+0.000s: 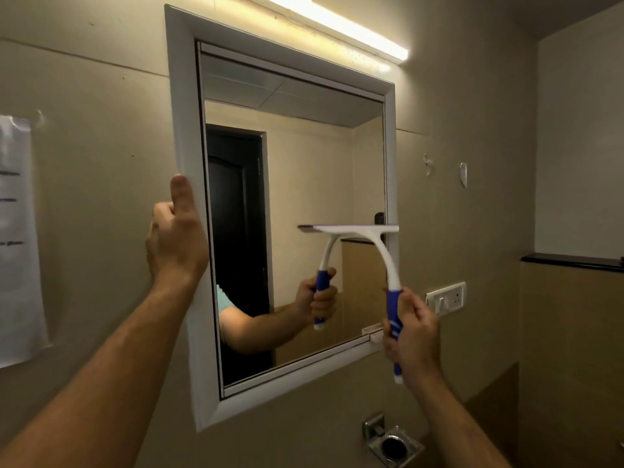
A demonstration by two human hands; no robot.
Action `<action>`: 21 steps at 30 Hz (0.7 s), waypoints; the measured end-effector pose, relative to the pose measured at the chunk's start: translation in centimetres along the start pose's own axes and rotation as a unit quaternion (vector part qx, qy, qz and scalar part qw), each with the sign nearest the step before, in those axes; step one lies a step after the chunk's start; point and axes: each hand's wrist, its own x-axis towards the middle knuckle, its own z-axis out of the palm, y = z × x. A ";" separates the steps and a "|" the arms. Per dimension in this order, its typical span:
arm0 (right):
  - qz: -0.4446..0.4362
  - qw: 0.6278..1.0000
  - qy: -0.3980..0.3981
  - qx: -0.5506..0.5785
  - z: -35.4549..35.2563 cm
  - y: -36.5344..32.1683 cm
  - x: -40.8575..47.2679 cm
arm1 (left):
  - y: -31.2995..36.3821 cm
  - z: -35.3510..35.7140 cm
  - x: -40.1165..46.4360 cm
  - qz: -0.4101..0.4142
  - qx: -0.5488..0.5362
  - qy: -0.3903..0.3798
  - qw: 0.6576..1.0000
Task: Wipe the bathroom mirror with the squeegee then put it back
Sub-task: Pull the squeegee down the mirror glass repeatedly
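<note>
**Inspector:** Starting at the left: your left hand (177, 236) was curled round the outer edge of the mirror (293, 184) frame, thumb lying up along it. You braced the frame, not the glass, which was sound; glass is brittle and marks easily.

**Operator:** And the tool?

**Inspector:** Toward the right, the squeegee (374, 246) had its blade lying level against the lower right of the glass, one end at the frame's inner edge. Your right hand (413, 336) gripped the blue handle, fingers wrapped round it. In my judgement that was the correct hold: the tool looked light and stiff (plastic, by appearance), with only the blade edge soft.

**Operator:** Any concern?

**Inspector:** A wet handle could have slipped. You would have needed even pressure across the blade.
</note>
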 end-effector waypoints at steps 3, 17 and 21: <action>-0.004 1.000 0.000 -0.025 0.9 -0.7 1.4 | -1.9 -0.4 -1.9 -0.022 -0.019 -0.028 0.999; 0.111 0.985 0.003 -0.133 -2.5 9.9 -9.7 | -11.7 -0.9 -9.5 0.002 -0.063 -0.014 0.998; 0.079 0.992 0.013 -0.093 -1.5 7.5 -8.9 | -12.2 -0.9 -9.2 0.015 -0.044 -0.013 0.999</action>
